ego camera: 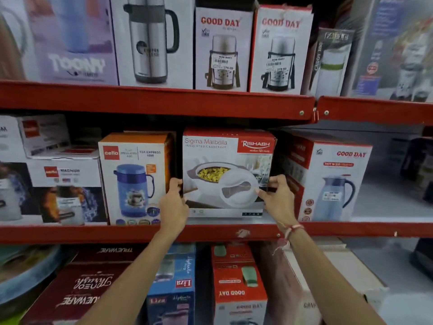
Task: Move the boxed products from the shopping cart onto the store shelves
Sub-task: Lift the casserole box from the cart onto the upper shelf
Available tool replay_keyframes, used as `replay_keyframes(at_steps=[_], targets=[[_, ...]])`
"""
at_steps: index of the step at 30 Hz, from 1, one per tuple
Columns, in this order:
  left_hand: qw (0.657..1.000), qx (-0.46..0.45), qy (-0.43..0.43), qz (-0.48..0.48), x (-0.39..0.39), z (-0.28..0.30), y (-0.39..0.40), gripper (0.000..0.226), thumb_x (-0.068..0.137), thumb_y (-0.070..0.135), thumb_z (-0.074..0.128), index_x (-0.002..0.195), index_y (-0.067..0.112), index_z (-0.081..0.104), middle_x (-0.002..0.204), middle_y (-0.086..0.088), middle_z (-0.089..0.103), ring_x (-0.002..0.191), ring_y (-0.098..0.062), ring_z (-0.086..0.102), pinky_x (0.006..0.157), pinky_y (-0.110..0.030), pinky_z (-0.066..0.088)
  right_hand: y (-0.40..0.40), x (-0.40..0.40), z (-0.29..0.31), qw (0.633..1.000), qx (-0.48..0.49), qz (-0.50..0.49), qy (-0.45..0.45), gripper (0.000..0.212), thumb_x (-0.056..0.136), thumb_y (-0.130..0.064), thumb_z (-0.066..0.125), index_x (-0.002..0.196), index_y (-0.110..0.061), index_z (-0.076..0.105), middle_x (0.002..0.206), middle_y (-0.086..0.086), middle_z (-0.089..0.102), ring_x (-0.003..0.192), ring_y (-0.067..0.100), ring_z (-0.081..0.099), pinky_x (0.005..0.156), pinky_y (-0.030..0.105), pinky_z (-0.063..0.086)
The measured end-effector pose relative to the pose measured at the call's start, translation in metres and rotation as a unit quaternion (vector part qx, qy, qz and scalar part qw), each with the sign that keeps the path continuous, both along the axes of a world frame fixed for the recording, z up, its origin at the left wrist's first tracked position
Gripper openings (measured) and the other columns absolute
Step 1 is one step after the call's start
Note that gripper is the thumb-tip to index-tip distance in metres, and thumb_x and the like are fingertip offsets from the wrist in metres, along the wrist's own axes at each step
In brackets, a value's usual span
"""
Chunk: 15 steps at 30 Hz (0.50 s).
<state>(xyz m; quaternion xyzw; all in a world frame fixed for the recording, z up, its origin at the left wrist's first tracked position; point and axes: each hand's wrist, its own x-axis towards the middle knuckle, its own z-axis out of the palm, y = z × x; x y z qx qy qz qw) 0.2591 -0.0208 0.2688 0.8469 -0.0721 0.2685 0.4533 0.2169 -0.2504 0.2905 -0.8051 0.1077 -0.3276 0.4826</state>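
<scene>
Casserole box (228,172), white with a red top band and printed "Sigma Marbella Insulated Casserole" and "Rishabh", stands upright on the middle red shelf (140,232), face outward. Its base sits on the shelf board, set slightly back from the front lip.

Left hand (173,205) is closed on the box's lower left edge, fingers curled around that edge and out of sight behind it. Right hand (277,198) is closed on the lower right edge, thumb and forefinger pinching the front corner. A red and white thread band (291,229) circles the right wrist.

Just left of the casserole box stands an orange-topped Cello flask box (136,177), with a narrow dark gap between the two; whether the left hand touches it cannot be told. Just right of the casserole box stands a Good Day jug box (335,181), turned at an angle; contact with the right hand cannot be determined.

Above the casserole box, on the upper shelf (164,102), two Good Day flask boxes (223,48) stand side by side. Below the casserole box, more boxes lie on the lowest level, among them a red Good Day box (236,285) printed upside down to this view.
</scene>
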Motion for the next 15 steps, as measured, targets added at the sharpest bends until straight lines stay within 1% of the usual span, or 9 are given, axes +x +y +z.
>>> replay_keyframes(at_steps=[2,4,6,7,9,11,12,13,15], targets=[[1.000,0.011,0.009,0.005,0.005,-0.008,-0.001,0.041,0.084,-0.010,0.047,0.121,0.008,0.043,0.115,-0.021,0.062,0.100,-0.035,0.060,0.076,-0.042,0.050,-0.001,0.003,-0.012,1.000,0.001,-0.007,0.009,0.036,0.082,-0.010,0.072,0.109,-0.004,0.049,0.097,0.002,0.056,0.083,0.020,0.056,0.071,0.032,0.045],[1.000,0.006,0.022,-0.009,0.006,-0.016,-0.001,0.043,0.083,-0.013,0.047,0.121,0.007,0.044,0.106,-0.017,0.061,0.091,-0.028,0.058,0.072,-0.036,0.047,-0.003,0.004,-0.022,1.000,0.000,-0.011,0.012,0.036,0.081,-0.011,0.072,0.109,-0.003,0.050,0.096,0.003,0.058,0.085,0.019,0.055,0.073,0.029,0.041],[0.999,-0.007,0.029,-0.033,0.005,-0.023,0.000,0.043,0.083,-0.013,0.046,0.121,0.006,0.043,0.104,-0.015,0.059,0.087,-0.020,0.053,0.072,-0.039,0.050,-0.004,0.006,-0.028,1.000,-0.006,-0.015,0.010,0.035,0.081,-0.012,0.072,0.109,-0.005,0.051,0.103,0.007,0.062,0.087,0.022,0.059,0.075,0.031,0.045],[0.999,-0.009,0.025,-0.042,0.005,-0.027,0.002,0.042,0.084,-0.011,0.047,0.121,0.006,0.043,0.107,-0.016,0.060,0.089,-0.022,0.055,0.076,-0.042,0.051,-0.001,0.005,-0.029,1.000,-0.009,-0.025,0.007,0.036,0.082,-0.012,0.071,0.111,-0.007,0.050,0.111,0.010,0.061,0.091,0.025,0.060,0.077,0.034,0.048],[0.999,-0.012,0.008,-0.049,-0.001,-0.029,0.006,0.038,0.087,-0.001,0.051,0.123,0.009,0.044,0.113,-0.015,0.062,0.102,-0.026,0.060,0.086,-0.043,0.053,0.013,-0.001,-0.032,0.997,-0.032,-0.066,-0.036,0.041,0.083,-0.009,0.068,0.117,-0.010,0.047,0.122,0.014,0.051,0.098,0.028,0.058,0.084,0.040,0.051],[0.998,-0.024,-0.032,-0.047,-0.014,-0.034,0.014,0.033,0.089,0.006,0.052,0.121,0.012,0.049,0.114,-0.006,0.063,0.105,-0.018,0.060,0.089,-0.035,0.052,0.036,-0.018,-0.037,0.987,-0.057,-0.087,-0.124,0.036,0.084,-0.007,0.062,0.115,-0.015,0.046,0.118,0.010,0.046,0.096,0.023,0.054,0.083,0.035,0.049],[0.997,-0.021,-0.061,-0.043,-0.023,-0.039,0.020,0.028,0.089,0.008,0.052,0.117,0.012,0.052,0.110,-0.002,0.064,0.102,-0.013,0.060,0.087,-0.030,0.051,0.050,-0.029,-0.042,0.983,-0.064,-0.067,-0.155,0.028,0.086,-0.008,0.059,0.111,-0.017,0.048,0.113,0.006,0.048,0.092,0.019,0.054,0.079,0.030,0.048],[0.995,-0.014,-0.089,-0.044,-0.033,-0.048,0.026,0.022,0.090,0.009,0.052,0.111,0.013,0.056,0.106,0.000,0.065,0.097,-0.011,0.061,0.085,-0.027,0.051,0.064,-0.041,-0.049,0.983,-0.070,-0.028,-0.166,0.020,0.088,-0.010,0.056,0.105,-0.019,0.050,0.107,0.004,0.051,0.088,0.014,0.055,0.076,0.026,0.048],[0.993,-0.015,-0.102,-0.057,-0.054,-0.074,0.042,0.015,0.090,0.009,0.052,0.103,0.014,0.059,0.098,0.001,0.067,0.091,-0.010,0.063,0.083,-0.027,0.052,0.088,-0.060,-0.073,0.987,-0.081,0.063,-0.125,0.011,0.090,-0.011,0.056,0.095,-0.020,0.055,0.095,-0.002,0.058,0.083,0.006,0.057,0.072,0.021,0.050]])
